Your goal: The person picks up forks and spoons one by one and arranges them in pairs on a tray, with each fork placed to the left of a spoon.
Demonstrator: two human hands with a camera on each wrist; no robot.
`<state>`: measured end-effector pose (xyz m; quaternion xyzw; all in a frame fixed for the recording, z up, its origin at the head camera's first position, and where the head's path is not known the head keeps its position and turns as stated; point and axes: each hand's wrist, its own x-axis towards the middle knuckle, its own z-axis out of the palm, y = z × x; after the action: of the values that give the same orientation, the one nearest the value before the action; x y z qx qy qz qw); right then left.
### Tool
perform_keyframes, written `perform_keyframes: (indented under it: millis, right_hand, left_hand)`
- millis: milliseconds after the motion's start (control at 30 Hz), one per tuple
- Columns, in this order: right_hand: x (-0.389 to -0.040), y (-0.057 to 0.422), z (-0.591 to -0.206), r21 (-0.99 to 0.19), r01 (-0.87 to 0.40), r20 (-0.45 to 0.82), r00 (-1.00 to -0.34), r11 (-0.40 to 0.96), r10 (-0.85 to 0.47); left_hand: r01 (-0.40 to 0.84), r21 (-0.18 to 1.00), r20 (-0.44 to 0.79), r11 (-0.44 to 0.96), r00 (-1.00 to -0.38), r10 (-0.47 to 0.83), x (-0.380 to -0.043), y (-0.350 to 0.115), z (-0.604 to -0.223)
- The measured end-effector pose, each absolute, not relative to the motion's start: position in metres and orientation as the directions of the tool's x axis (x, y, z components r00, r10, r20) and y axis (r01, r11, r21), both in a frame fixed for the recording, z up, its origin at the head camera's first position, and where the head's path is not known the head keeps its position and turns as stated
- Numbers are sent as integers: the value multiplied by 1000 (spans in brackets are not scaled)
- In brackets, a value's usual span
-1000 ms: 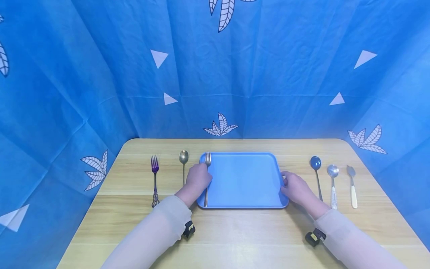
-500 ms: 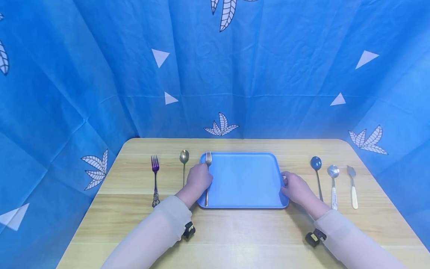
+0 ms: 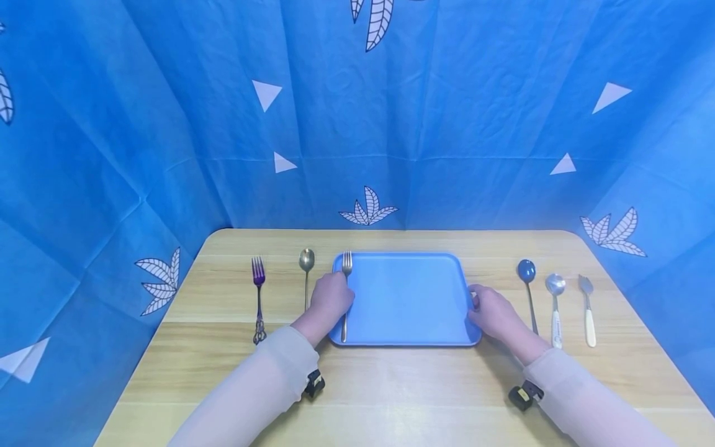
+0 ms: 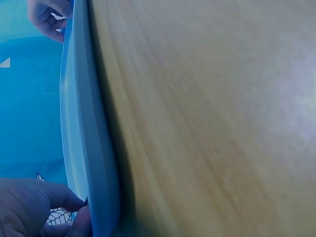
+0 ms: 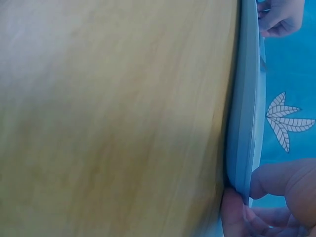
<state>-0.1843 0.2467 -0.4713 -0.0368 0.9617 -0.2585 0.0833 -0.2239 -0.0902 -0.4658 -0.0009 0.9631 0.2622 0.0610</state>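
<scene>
A blue rectangular tray lies on the wooden table. Along its left side runs a silver fork, tines pointing away from me; its middle is hidden under my left hand. In the left wrist view, the thumb and a finger of my left hand pinch the fork's thin handle beside the tray wall. My right hand grips the tray's right rim. The right wrist view shows the thumb and fingers of my right hand on either side of the tray wall.
Left of the tray lie a purple fork and a gold-toned spoon. To its right are a dark blue spoon, a silver spoon with a white handle, and a small white-handled fork. A blue curtain hangs behind the table.
</scene>
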Motion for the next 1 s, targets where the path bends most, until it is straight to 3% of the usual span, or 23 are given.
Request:
perform_keyframes:
  millis: [1000]
  right_hand:
    - [-186, 248, -474, -495, -39, -134, -984, 868, -120]
  left_hand:
    - [-4, 500, -99, 866, -994, 53, -220, -94, -465]
